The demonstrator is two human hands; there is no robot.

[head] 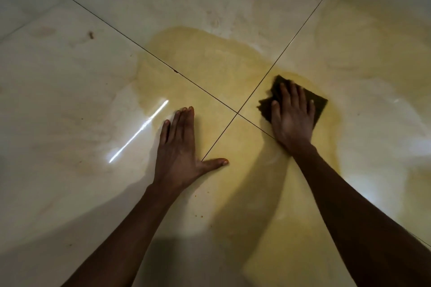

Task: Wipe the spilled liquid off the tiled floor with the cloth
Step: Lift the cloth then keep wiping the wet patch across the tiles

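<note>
Four glossy cream tiles of the tiled floor (70, 91) meet at a cross of dark grout lines just right of centre frame, and a thin yellow film of spilled liquid (205, 70) spreads over all of them from centre toward the lower right. The left hand (179, 149) lies flat with fingers straight and thumb splayed (probably a brace for the person's weight). The right hand (292, 116), fingers spread and straight, presses the dark, folded, rough-looking cloth (320, 105) onto the puddle, right of centre.
</note>
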